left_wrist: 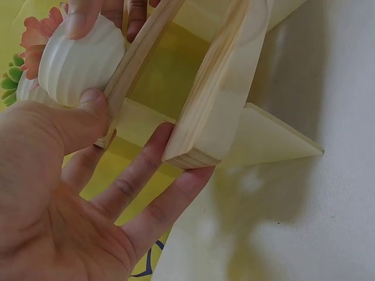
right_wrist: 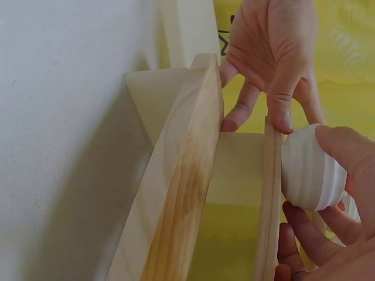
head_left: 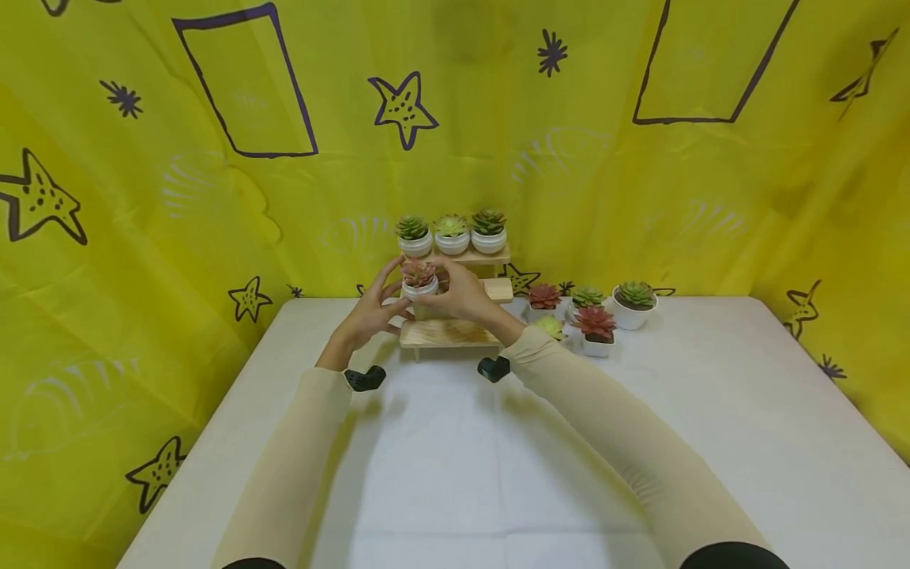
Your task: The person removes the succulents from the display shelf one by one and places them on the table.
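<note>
A pink succulent in a ribbed white pot [head_left: 419, 283] sits at the left end of the middle step of a wooden tiered stand [head_left: 448, 335]. My right hand [head_left: 465, 294] grips this pot from the right; in the right wrist view the thumb lies on the pot [right_wrist: 310, 170], with fingers below it. My left hand [head_left: 366, 318] is at the stand's left end, fingers spread. In the left wrist view, its thumb tip meets the step beside the pot [left_wrist: 82, 61], while other fingers touch the ends of the wooden steps [left_wrist: 193, 140].
Three green succulents in round white pots [head_left: 451, 235] stand in a row on the top step. Right of the stand, several red and green potted succulents [head_left: 596, 328] cluster on the white table [head_left: 675, 442]. A yellow patterned cloth [head_left: 469, 142] hangs behind and along the sides.
</note>
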Demonstrator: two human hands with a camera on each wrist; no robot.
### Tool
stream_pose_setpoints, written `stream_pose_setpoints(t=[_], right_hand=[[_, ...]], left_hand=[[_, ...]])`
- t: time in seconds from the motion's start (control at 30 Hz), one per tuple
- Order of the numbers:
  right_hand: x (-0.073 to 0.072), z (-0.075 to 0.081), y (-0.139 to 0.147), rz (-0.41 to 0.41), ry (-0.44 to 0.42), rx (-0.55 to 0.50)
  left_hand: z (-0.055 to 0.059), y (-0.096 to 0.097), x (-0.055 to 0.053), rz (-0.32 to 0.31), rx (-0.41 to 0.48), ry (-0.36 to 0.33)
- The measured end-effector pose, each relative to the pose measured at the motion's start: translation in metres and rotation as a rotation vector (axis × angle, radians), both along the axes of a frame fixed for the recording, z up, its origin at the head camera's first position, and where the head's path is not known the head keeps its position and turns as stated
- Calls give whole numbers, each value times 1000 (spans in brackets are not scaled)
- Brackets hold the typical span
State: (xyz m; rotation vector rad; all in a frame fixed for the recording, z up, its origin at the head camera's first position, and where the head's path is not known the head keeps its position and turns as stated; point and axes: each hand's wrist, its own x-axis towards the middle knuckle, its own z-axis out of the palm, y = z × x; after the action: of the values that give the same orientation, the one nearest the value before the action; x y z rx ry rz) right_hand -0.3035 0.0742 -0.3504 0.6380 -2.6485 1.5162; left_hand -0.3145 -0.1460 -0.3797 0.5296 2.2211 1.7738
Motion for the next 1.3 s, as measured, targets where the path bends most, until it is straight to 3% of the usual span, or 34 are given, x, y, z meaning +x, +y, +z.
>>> stream_pose_setpoints(t=[0.83, 1.3], right_hand=[[1, 4, 3, -10, 3, 25], [6, 13, 24, 31, 42, 10]], left_hand=[[0, 1, 0, 8, 0, -17], [-1, -2, 2, 10, -4, -12]])
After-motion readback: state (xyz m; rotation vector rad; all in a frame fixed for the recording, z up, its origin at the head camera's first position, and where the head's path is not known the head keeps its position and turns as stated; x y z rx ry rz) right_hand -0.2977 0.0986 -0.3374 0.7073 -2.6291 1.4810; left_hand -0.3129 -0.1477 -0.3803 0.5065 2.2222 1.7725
